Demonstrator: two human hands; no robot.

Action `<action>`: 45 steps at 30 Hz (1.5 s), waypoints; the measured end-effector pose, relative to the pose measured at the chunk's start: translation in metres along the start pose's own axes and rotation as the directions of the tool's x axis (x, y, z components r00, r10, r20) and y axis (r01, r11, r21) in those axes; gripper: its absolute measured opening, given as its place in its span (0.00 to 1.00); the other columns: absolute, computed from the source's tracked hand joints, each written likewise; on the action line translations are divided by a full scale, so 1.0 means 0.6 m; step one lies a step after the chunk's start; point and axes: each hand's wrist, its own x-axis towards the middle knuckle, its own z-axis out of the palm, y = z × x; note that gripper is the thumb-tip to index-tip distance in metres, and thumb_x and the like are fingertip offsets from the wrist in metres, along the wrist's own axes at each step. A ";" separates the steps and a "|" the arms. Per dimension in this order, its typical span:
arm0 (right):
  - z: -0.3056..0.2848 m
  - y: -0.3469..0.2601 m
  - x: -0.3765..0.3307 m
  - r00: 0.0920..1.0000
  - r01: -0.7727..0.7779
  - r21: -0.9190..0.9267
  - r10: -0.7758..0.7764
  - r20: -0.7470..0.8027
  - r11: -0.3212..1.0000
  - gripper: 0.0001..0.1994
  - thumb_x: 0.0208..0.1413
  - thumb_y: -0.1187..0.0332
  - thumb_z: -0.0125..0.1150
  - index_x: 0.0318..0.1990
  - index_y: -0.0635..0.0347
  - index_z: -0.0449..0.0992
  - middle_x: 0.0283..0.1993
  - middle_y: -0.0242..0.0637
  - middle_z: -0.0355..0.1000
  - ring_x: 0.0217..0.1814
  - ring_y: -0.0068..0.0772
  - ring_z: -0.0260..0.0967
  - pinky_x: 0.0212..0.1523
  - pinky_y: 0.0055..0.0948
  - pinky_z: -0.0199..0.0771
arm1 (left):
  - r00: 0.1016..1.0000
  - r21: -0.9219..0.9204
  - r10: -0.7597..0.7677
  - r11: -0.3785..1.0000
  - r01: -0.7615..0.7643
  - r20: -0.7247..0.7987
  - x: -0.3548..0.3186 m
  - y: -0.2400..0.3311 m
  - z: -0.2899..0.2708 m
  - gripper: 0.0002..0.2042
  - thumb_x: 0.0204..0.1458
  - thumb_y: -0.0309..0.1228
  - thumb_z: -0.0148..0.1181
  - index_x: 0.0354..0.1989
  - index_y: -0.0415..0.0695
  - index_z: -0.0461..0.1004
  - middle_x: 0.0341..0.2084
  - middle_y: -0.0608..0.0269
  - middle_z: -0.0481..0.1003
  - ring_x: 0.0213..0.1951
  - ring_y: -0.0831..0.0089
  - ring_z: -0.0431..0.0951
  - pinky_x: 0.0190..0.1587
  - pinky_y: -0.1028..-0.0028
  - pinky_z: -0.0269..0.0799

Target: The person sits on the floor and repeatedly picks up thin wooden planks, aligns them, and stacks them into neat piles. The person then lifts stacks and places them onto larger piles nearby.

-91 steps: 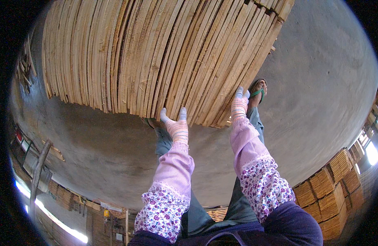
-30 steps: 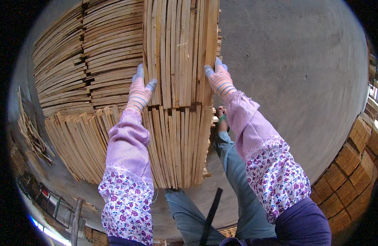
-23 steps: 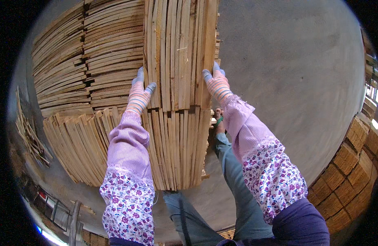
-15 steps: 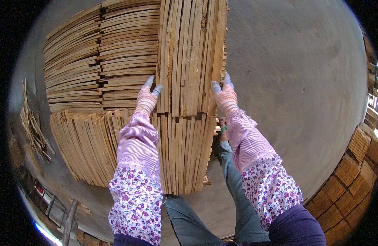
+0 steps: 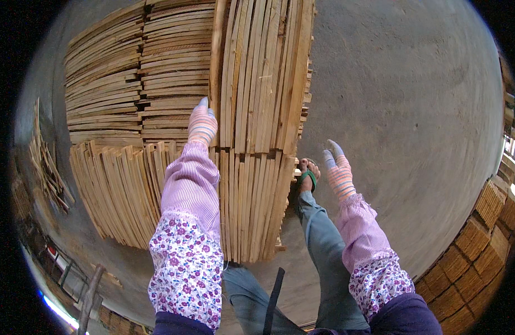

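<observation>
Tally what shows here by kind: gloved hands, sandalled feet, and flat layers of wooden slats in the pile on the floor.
Gloved hands: 2, the left hand on the top slat layer, the right hand free in the air.
Sandalled feet: 1.
Slat layers in the pile: 4.
Total: 7.

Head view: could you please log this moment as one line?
left hand: on top batch of wooden slats | right hand: free, open | slat stack: on floor

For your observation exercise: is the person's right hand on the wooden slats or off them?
Off. The right hand hangs open over the bare floor, apart from the slats; the left hand touches them.
</observation>
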 end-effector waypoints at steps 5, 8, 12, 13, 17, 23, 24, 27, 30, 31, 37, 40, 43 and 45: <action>0.011 -0.046 -0.026 0.999 -0.017 0.063 0.013 0.051 0.998 0.21 0.64 0.66 0.55 0.64 0.59 0.67 0.58 0.44 0.72 0.59 0.34 0.70 0.59 0.31 0.68 | 0.984 0.145 0.092 0.983 -0.115 0.153 -0.038 0.053 -0.015 0.25 0.59 0.30 0.58 0.67 0.48 0.64 0.59 0.50 0.72 0.57 0.58 0.74 0.59 0.67 0.68; 0.031 -0.067 -0.034 0.996 -0.028 0.097 0.020 0.083 0.995 0.21 0.64 0.65 0.56 0.63 0.59 0.68 0.56 0.43 0.73 0.57 0.32 0.70 0.58 0.30 0.68 | 0.984 0.040 0.042 0.998 -0.049 0.174 -0.041 0.043 -0.017 0.29 0.57 0.33 0.63 0.68 0.48 0.62 0.61 0.50 0.70 0.59 0.57 0.72 0.61 0.66 0.66; 0.040 -0.059 -0.038 0.996 -0.006 0.075 -0.001 0.084 0.997 0.19 0.64 0.66 0.56 0.61 0.60 0.70 0.53 0.41 0.75 0.54 0.31 0.71 0.57 0.28 0.69 | 0.984 0.123 0.126 0.982 -0.141 0.122 -0.025 0.016 -0.016 0.34 0.54 0.39 0.67 0.69 0.49 0.60 0.62 0.52 0.68 0.64 0.56 0.67 0.64 0.66 0.63; 0.039 -0.046 -0.035 0.997 -0.004 0.085 -0.002 0.076 0.996 0.18 0.64 0.66 0.56 0.60 0.60 0.71 0.53 0.41 0.75 0.54 0.31 0.71 0.57 0.29 0.69 | 0.977 0.132 0.187 0.971 -0.200 0.102 -0.022 0.015 -0.017 0.35 0.53 0.42 0.67 0.69 0.49 0.60 0.63 0.51 0.67 0.64 0.56 0.66 0.65 0.66 0.62; 0.022 -0.011 -0.047 0.992 -0.061 0.029 0.057 0.109 0.998 0.19 0.64 0.63 0.55 0.59 0.58 0.72 0.54 0.44 0.75 0.57 0.35 0.72 0.58 0.30 0.68 | 0.993 0.218 0.077 0.971 -0.094 0.086 -0.039 0.028 -0.027 0.36 0.57 0.43 0.63 0.71 0.49 0.53 0.64 0.49 0.65 0.65 0.53 0.65 0.66 0.63 0.61; -0.036 0.036 -0.138 0.963 -0.174 -0.432 0.245 0.113 0.885 0.22 0.63 0.55 0.53 0.61 0.53 0.71 0.59 0.47 0.72 0.62 0.46 0.69 0.60 0.36 0.67 | 0.968 0.049 0.189 0.982 -0.184 -0.167 -0.253 -0.037 -0.060 0.34 0.61 0.43 0.56 0.72 0.50 0.50 0.66 0.47 0.61 0.67 0.52 0.62 0.68 0.58 0.59; -0.033 0.026 -0.166 0.956 -0.174 -0.526 0.271 0.113 0.833 0.22 0.63 0.54 0.52 0.61 0.51 0.71 0.59 0.47 0.72 0.63 0.48 0.68 0.61 0.37 0.66 | 0.953 0.148 0.232 0.968 -0.205 -0.194 -0.310 -0.102 -0.066 0.33 0.61 0.44 0.55 0.72 0.51 0.50 0.66 0.48 0.61 0.67 0.51 0.62 0.69 0.56 0.58; -0.052 0.063 -0.233 0.952 -0.142 -0.629 0.280 0.125 0.764 0.23 0.61 0.54 0.53 0.61 0.49 0.70 0.60 0.45 0.72 0.62 0.48 0.68 0.61 0.38 0.66 | 0.986 0.175 0.094 0.982 -0.069 -0.140 -0.523 -0.244 -0.103 0.29 0.59 0.36 0.55 0.69 0.45 0.57 0.63 0.41 0.63 0.63 0.45 0.64 0.65 0.54 0.60; -0.006 0.057 -0.296 0.927 -0.107 -0.711 0.328 0.181 0.695 0.23 0.60 0.54 0.54 0.61 0.48 0.71 0.59 0.45 0.72 0.62 0.48 0.69 0.61 0.37 0.67 | 0.980 0.170 -0.198 0.965 0.201 -0.035 -0.796 -0.425 -0.150 0.29 0.57 0.36 0.56 0.68 0.44 0.58 0.61 0.36 0.63 0.62 0.40 0.63 0.63 0.54 0.61; 0.018 0.056 -0.317 0.920 -0.078 -0.711 0.325 0.218 0.699 0.23 0.60 0.54 0.54 0.61 0.48 0.71 0.59 0.45 0.72 0.62 0.48 0.69 0.61 0.37 0.67 | 0.958 0.166 -0.281 0.949 0.268 0.062 -0.894 -0.487 -0.162 0.29 0.57 0.38 0.55 0.67 0.44 0.59 0.61 0.36 0.63 0.62 0.41 0.64 0.62 0.54 0.63; 0.190 0.061 -0.480 0.876 0.174 -0.626 0.170 0.451 0.760 0.20 0.61 0.57 0.56 0.56 0.58 0.74 0.55 0.48 0.74 0.60 0.46 0.71 0.60 0.35 0.68 | 0.412 0.406 -0.783 0.603 0.686 0.466 -1.287 -0.708 -0.206 0.27 0.54 0.45 0.59 0.63 0.51 0.68 0.56 0.49 0.73 0.58 0.52 0.72 0.61 0.60 0.67; 0.241 0.119 -0.589 0.873 0.296 -0.595 0.041 0.485 0.747 0.16 0.60 0.64 0.57 0.51 0.64 0.76 0.48 0.46 0.77 0.52 0.44 0.73 0.56 0.32 0.70 | 0.553 0.235 -0.714 0.679 0.695 0.429 -1.300 -0.791 -0.212 0.27 0.54 0.45 0.58 0.62 0.50 0.69 0.55 0.48 0.74 0.57 0.50 0.73 0.59 0.59 0.68; 0.298 0.160 -0.750 0.727 0.548 -0.540 -0.044 0.685 0.639 0.13 0.60 0.65 0.58 0.49 0.60 0.78 0.47 0.43 0.77 0.50 0.42 0.73 0.55 0.34 0.70 | 0.826 -0.118 -0.541 0.820 0.560 0.161 -1.308 -0.889 -0.242 0.24 0.55 0.41 0.59 0.60 0.47 0.70 0.49 0.48 0.77 0.50 0.52 0.78 0.53 0.62 0.72; 0.321 0.170 -0.858 0.769 0.376 -0.753 0.272 0.578 0.539 0.17 0.59 0.63 0.61 0.54 0.57 0.76 0.51 0.44 0.77 0.55 0.40 0.73 0.58 0.32 0.69 | 0.896 -0.399 -0.443 0.819 0.411 0.014 -1.285 -0.921 -0.281 0.23 0.55 0.36 0.61 0.59 0.46 0.70 0.46 0.49 0.79 0.46 0.56 0.80 0.51 0.65 0.74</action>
